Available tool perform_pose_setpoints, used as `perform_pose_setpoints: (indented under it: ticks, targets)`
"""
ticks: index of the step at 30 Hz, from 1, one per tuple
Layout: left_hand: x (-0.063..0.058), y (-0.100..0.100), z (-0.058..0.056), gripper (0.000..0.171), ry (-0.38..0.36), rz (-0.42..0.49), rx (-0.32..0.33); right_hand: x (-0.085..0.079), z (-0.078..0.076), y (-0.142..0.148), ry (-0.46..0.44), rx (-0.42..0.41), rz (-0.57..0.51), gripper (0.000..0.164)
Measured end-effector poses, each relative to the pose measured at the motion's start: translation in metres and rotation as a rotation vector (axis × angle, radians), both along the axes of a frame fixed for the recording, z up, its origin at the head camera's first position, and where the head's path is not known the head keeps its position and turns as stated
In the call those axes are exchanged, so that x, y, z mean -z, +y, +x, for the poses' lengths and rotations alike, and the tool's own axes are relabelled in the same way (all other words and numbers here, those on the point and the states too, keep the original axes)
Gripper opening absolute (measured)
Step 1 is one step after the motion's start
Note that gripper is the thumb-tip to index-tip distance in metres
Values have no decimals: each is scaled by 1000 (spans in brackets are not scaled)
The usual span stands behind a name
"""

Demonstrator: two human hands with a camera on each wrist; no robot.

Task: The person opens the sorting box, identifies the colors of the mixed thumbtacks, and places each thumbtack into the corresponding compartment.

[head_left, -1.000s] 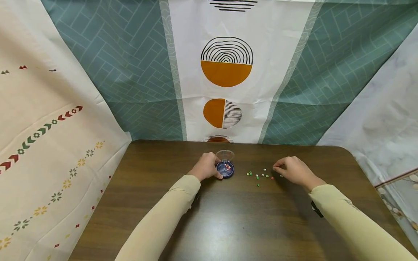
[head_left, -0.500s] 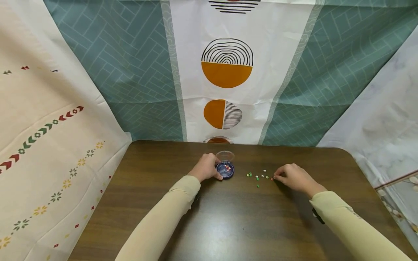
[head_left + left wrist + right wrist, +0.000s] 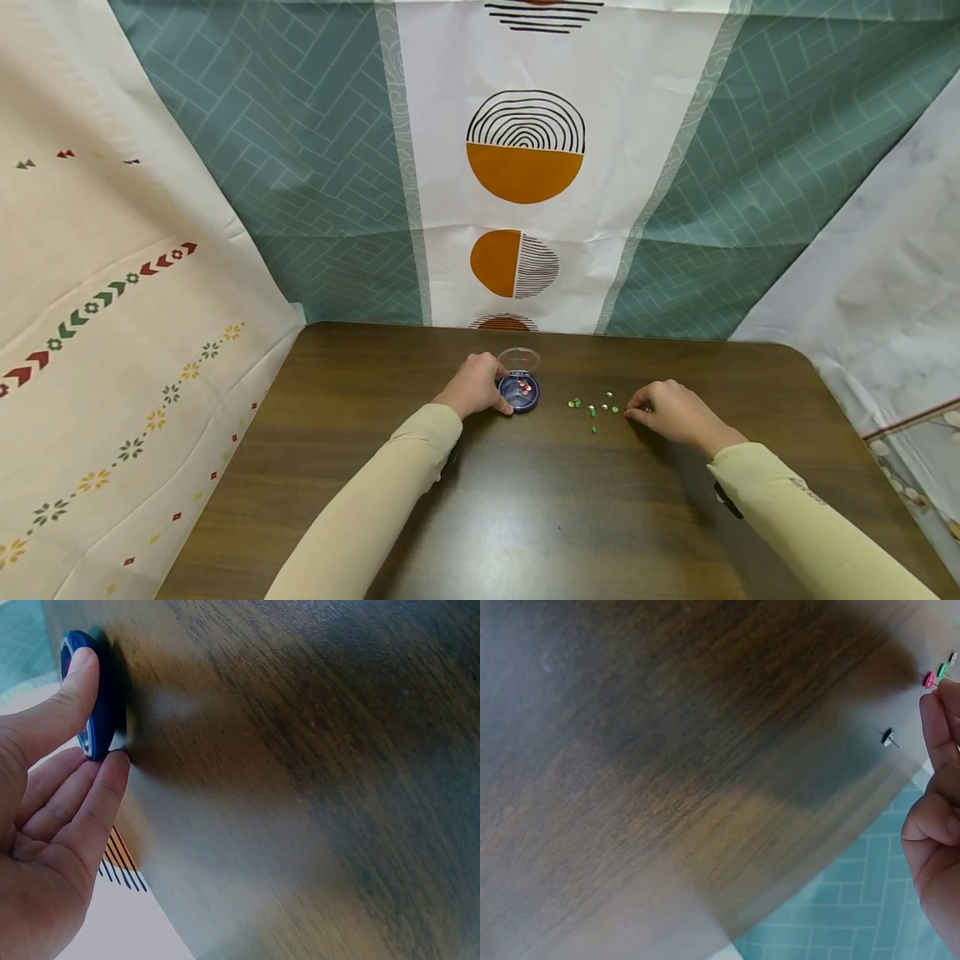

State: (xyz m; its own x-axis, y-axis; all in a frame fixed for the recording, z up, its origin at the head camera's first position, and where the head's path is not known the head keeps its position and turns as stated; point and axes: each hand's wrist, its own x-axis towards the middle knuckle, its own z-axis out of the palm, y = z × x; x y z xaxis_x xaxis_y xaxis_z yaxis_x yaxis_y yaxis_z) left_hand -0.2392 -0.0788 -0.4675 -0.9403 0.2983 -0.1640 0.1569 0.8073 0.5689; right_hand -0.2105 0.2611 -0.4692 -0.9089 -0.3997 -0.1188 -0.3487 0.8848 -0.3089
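Observation:
In the head view, a small round blue case (image 3: 517, 392) stands with its clear lid (image 3: 519, 359) raised and several red thumbtacks (image 3: 524, 387) inside. My left hand (image 3: 476, 385) grips its left side; the left wrist view shows the thumb on the rim of the blue case (image 3: 105, 697) and fingers at its lower edge. My right hand (image 3: 666, 410) has thumb and finger together at a red thumbtack (image 3: 928, 679), seen at the fingertips in the right wrist view. Close by lie a green thumbtack (image 3: 942, 670) and a silver thumbtack (image 3: 889, 736).
Several green thumbtacks (image 3: 593, 412) and silver thumbtacks (image 3: 609, 394) lie scattered on the brown wooden table (image 3: 525, 500) between the hands. A patterned curtain (image 3: 337, 167) hangs behind the table's far edge.
My right hand has come down slightly and its fingertips have closed in on the red thumbtack, now hidden by them in the head view. The left hand keeps its hold on the case.

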Motion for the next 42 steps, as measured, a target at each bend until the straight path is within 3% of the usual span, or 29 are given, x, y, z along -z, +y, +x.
perform_pose_setpoints:
  ticks: [11,27,42]
  targets:
    - [0,0,-1,62,1,4,5,-7,0,-2,-49,12,-1,8]
    - [-2,1,-2,62,-4,8,-1,-9,-2,0,-41,-14,23,7]
    - [0,0,1,61,-27,8,-9,-21,-9,-19,67,-30,-34,10]
